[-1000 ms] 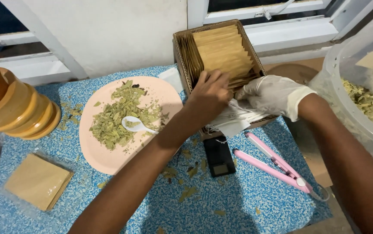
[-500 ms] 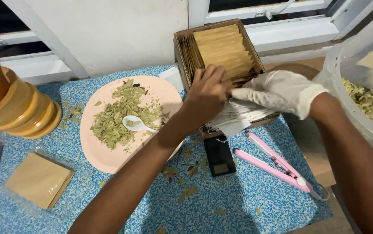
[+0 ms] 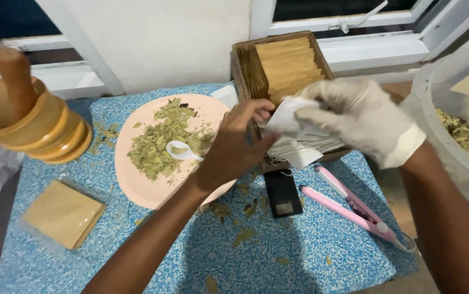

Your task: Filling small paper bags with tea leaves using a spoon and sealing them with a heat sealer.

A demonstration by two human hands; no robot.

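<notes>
My bare left hand [image 3: 233, 149] and my right hand [image 3: 357, 118], in a white glove, hold one small white paper bag [image 3: 290, 115] between them, lifted just above a cardboard box [image 3: 242, 69]. The box holds upright brown paper envelopes [image 3: 289, 66] at the back and a pile of white bags [image 3: 299, 148] at the front. Left of the box lies a peach plate [image 3: 136, 179] with dried green leaves [image 3: 161, 139] and a small white spoon [image 3: 180, 151].
A small black scale [image 3: 283, 194] and a pink flat iron [image 3: 350, 206] lie on the blue speckled tabletop [image 3: 299, 250]. A wooden mortar with pestle [image 3: 33, 117] stands far left, brown envelopes in a clear bag [image 3: 63, 213] below it. A clear tub of leaves [image 3: 463, 130] stands right.
Both hands have come up out of the box's front pile with one white bag held between them. The view has shifted slightly.
</notes>
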